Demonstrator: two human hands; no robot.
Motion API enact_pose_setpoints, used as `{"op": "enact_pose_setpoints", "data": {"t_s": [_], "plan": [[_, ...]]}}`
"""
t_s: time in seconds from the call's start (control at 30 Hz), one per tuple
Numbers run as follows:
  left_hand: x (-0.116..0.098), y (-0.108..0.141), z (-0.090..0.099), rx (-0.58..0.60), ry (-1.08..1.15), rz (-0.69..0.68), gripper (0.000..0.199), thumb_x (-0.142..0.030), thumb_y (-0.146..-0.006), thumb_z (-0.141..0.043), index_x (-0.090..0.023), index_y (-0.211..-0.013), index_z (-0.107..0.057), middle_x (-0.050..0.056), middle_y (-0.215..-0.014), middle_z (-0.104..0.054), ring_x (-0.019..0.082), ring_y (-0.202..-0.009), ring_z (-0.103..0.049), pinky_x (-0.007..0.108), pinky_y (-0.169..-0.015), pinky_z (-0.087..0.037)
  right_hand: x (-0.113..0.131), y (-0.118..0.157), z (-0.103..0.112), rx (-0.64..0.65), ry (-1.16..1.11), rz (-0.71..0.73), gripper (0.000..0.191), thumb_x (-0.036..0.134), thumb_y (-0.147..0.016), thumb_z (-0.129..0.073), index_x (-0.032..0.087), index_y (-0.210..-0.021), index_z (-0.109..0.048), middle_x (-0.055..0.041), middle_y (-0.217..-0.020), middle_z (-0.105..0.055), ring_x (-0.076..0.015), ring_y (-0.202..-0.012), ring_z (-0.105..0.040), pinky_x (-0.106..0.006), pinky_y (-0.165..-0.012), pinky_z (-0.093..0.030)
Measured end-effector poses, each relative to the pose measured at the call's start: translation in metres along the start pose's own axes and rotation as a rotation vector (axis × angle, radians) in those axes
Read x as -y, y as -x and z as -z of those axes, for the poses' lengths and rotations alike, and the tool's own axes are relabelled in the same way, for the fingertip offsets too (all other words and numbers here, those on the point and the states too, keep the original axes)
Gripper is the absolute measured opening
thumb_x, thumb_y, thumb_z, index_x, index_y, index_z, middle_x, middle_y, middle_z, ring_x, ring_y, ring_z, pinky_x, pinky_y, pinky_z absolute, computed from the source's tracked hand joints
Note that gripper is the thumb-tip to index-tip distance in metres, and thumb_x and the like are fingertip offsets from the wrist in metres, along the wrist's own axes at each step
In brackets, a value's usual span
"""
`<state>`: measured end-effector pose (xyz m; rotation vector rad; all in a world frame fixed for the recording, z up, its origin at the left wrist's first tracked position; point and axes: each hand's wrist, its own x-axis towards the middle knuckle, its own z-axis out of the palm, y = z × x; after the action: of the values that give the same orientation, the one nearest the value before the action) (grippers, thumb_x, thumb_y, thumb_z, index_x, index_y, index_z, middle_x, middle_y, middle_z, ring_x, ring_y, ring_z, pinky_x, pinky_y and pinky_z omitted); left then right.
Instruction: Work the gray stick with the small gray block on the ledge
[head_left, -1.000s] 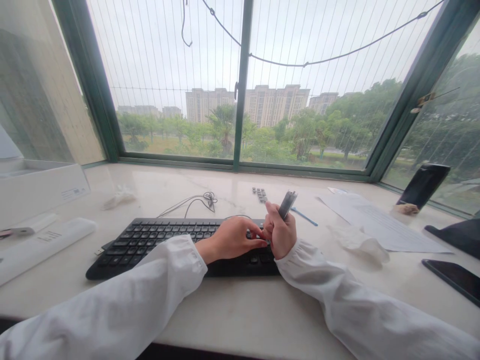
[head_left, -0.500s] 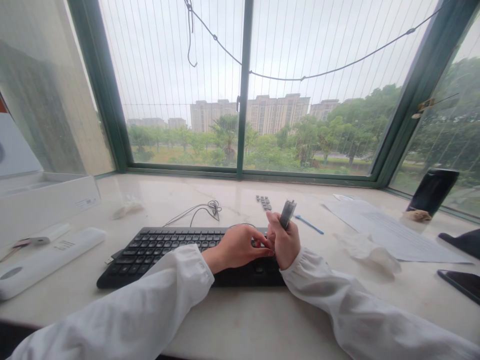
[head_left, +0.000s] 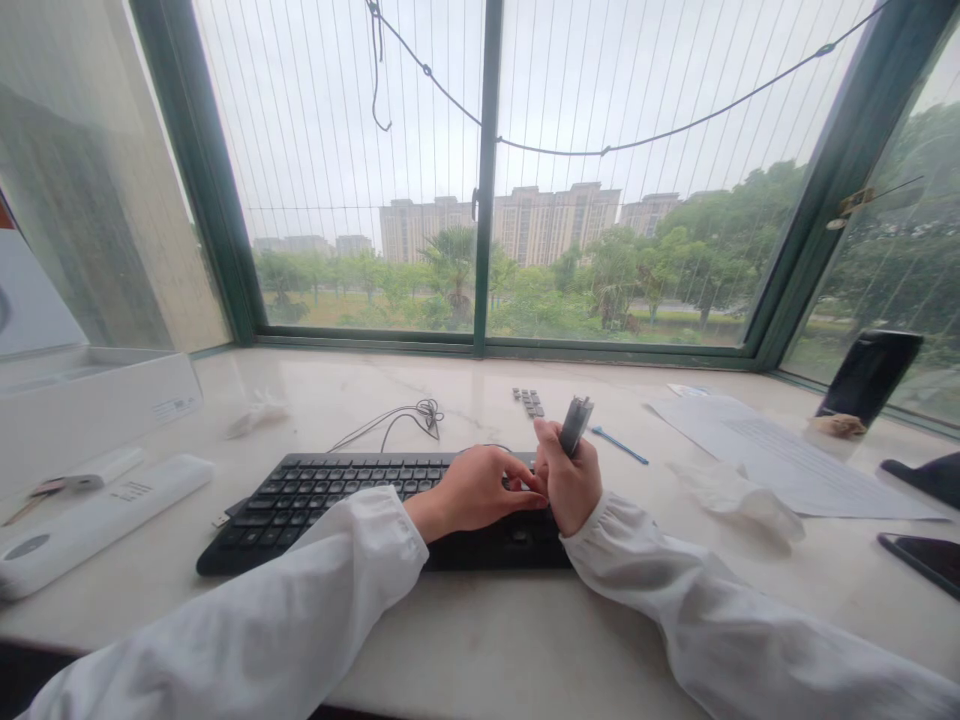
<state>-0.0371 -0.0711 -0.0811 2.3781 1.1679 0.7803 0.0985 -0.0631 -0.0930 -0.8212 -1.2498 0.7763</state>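
A black keyboard (head_left: 337, 480) lies on the pale marble surface, its right part covered by both hands. My right hand (head_left: 571, 485) is wrapped round a dark grey tool (head_left: 575, 425) whose upper end sticks up past the thumb; its lower end is hidden. My left hand (head_left: 480, 490) reaches over the keyboard from the left, its thumb and fingers drawn together beside the right hand's fingers. Whatever lies between those fingertips is too small to make out. Several small loose keycaps (head_left: 532, 402) lie just behind the keyboard.
A coiled black cable (head_left: 429, 415) lies behind the keyboard. To the right are a blue stick (head_left: 620, 445), crumpled tissue (head_left: 742, 500), a printed sheet (head_left: 787, 455) and a phone (head_left: 926, 560). At left sit a white box (head_left: 112, 400) and a long white device (head_left: 105, 520).
The view has shifted very slightly. Both hands keep nearly the same pose and place over the keyboard, with the grey tool still in my right hand.
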Motion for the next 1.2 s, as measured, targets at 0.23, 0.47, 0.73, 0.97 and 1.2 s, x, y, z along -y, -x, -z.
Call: {"op": "enact_pose_setpoints", "data": {"t_s": [0.23, 0.47, 0.73, 0.97, 1.2], "plan": [[0.001, 0.0, -0.001, -0.011, 0.01, -0.008, 0.024, -0.04, -0.077, -0.064, -0.019, -0.081, -0.076, -0.001, -0.061, -0.063, 0.009, -0.055, -0.048, 0.02, -0.052, -0.031, 0.004, 0.007, -0.004, 0.049, 0.068, 0.124, 0.045, 0.046, -0.086, -0.053, 0.02, -0.054, -0.036, 0.0071, -0.042, -0.035, -0.0073, -0.039, -0.037, -0.021, -0.04, -0.032], [0.0, -0.001, 0.005, -0.096, 0.058, -0.009, 0.029, -0.047, -0.076, -0.065, -0.02, -0.084, -0.075, 0.0, -0.072, -0.068, 0.012, -0.064, -0.057, 0.021, -0.059, -0.039, 0.011, -0.019, 0.014, 0.018, 0.189, 0.251, 0.046, 0.048, -0.088, -0.05, 0.02, -0.053, -0.034, 0.0069, -0.041, -0.034, -0.0068, -0.039, -0.031, -0.022, -0.042, -0.028], [0.01, -0.005, 0.023, -0.365, -0.261, -0.019, 0.017, -0.037, -0.081, -0.064, -0.022, -0.084, -0.069, 0.0, -0.084, -0.07, 0.015, -0.075, -0.063, 0.025, -0.069, -0.043, 0.002, -0.047, 0.029, 0.376, 0.736, 0.32, 0.031, 0.045, -0.082, -0.056, 0.018, -0.07, -0.067, 0.0001, -0.062, -0.064, -0.014, -0.059, -0.058, -0.023, -0.058, -0.039], [0.011, -0.001, 0.02, -0.331, -0.435, -0.016, 0.015, -0.037, -0.086, -0.058, -0.024, -0.088, -0.066, -0.001, -0.087, -0.07, 0.019, -0.08, -0.066, 0.025, -0.062, -0.042, -0.007, -0.046, 0.028, 0.486, 0.787, 0.256, 0.027, 0.043, -0.079, -0.06, 0.019, -0.076, -0.073, -0.0011, -0.066, -0.069, -0.0164, -0.063, -0.063, -0.024, -0.06, -0.041], [0.013, -0.002, 0.021, -0.328, -0.411, -0.071, 0.016, -0.034, -0.087, -0.058, -0.027, -0.1, -0.065, -0.001, -0.096, -0.071, 0.019, -0.088, -0.066, 0.027, -0.072, -0.046, -0.012, -0.048, 0.028, 0.496, 0.827, 0.267, 0.03, 0.042, -0.082, -0.056, 0.018, -0.074, -0.073, -0.0012, -0.063, -0.068, -0.0171, -0.063, -0.063, -0.023, -0.058, -0.039]]}}
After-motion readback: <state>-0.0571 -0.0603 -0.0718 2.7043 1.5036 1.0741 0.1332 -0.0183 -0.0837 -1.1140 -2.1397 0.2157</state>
